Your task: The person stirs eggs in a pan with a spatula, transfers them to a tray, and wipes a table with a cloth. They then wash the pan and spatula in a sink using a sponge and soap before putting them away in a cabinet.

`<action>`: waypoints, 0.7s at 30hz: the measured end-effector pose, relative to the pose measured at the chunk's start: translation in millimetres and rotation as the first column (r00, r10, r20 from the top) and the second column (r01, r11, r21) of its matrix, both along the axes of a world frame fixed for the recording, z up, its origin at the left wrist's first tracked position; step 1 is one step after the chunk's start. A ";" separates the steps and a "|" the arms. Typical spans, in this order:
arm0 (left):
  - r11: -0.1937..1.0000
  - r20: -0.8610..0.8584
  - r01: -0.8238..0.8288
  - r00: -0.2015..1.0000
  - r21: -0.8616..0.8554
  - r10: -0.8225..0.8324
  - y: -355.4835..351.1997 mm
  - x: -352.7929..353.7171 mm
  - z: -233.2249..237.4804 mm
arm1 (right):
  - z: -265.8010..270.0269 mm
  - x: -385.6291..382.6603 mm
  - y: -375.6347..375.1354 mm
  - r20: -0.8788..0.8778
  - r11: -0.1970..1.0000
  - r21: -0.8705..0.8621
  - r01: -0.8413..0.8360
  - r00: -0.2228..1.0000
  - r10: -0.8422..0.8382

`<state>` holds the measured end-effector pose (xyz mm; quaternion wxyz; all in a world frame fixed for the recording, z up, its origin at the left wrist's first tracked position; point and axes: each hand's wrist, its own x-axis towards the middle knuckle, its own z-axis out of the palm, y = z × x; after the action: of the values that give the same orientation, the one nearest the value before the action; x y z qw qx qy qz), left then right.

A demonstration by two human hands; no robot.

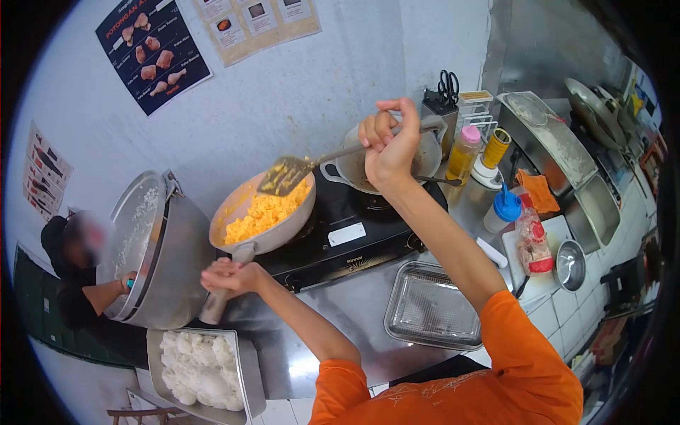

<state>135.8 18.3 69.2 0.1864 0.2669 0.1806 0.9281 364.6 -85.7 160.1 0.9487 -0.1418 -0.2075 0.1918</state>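
My left hand (230, 276) is wrapped round the handle of a pan (283, 237) tilted over the black gas stove (354, 263). Yellow scrambled egg (266, 214) lies in the pan. My right hand (389, 138) is raised over the stove and grips the long handle of a slotted spatula (287, 176). The spatula's blade, with bits of egg on it, hangs at the pan's upper rim. Behind my right hand a second pan (347, 168) stands on the other burner.
At the left, a person (74, 283) reaches into a large metal pot (173, 262) of rice. Below it sits a tray of rice (202, 368). On the right are an oil bottle (463, 154), a blue-lidded bottle (501, 209), a wire-racked tray (432, 304) and a metal bowl (571, 265).
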 end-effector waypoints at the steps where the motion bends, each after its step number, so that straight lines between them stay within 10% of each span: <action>1: 0.999 -0.072 -0.025 0.997 -0.024 0.023 -1.8 1.1 14.9 | 3.3 0.9 -0.7 -0.046 1.000 0.004 0.015 0.999 -0.015; 21: 0.924 -0.338 0.329 0.862 -0.194 -0.378 -246.3 -40.2 71.1 | 5.3 20.6 -236.1 0.236 0.976 -0.114 -0.187 0.949 0.210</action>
<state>95.6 -228.0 140.4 0.3332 0.4523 0.2204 0.7974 385.2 -321.8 165.4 0.8840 -0.1857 -0.3279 0.2765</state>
